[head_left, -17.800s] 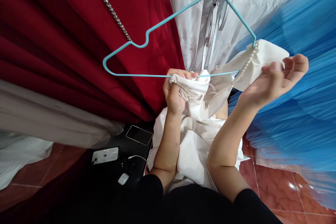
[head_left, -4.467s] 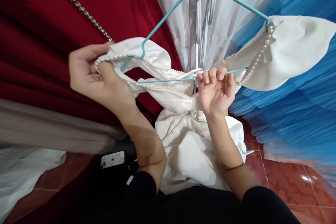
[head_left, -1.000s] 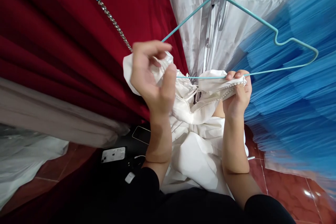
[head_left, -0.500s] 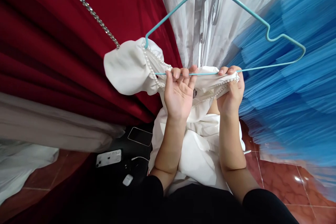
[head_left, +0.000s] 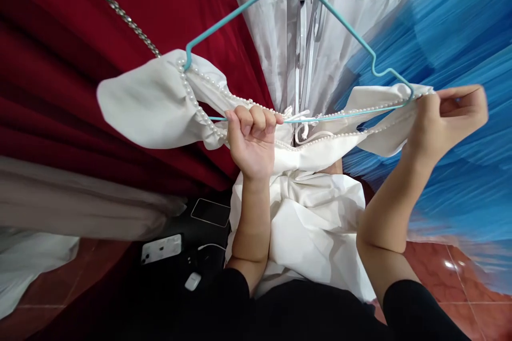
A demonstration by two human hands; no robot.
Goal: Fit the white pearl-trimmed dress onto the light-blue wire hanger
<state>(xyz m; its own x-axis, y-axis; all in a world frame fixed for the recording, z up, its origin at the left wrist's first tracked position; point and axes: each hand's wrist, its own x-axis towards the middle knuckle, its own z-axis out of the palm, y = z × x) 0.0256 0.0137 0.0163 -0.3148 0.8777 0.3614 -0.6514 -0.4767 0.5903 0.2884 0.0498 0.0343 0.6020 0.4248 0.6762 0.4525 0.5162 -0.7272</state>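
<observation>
A white dress [head_left: 316, 213] with pearl-beaded edging lies across my lap, its top raised in front of me. The light-blue clothes hanger [head_left: 240, 10] runs through its neckline, each end inside a shoulder opening. My left hand [head_left: 254, 141] has its fingers curled over the hanger's bottom bar near the middle. At the hanger's right end my right hand [head_left: 444, 117] pinches the beaded edge of the right sleeve [head_left: 386, 141]. On the other side the puffed left sleeve [head_left: 144, 101] hangs from the hanger. White ties show at the dress's back neckline.
Dark red drapes [head_left: 192, 10] hang on the left, with a beaded chain across them. Blue tulle [head_left: 460, 170] fills the right side. A dark phone [head_left: 210, 212], a white phone [head_left: 161, 249] and a small white case [head_left: 192, 281] lie on a black surface.
My right hand has moved right, drawing the right sleeve out to the hanger's end, which now sits inside it. My left hand has shifted slightly left, still on the bar.
</observation>
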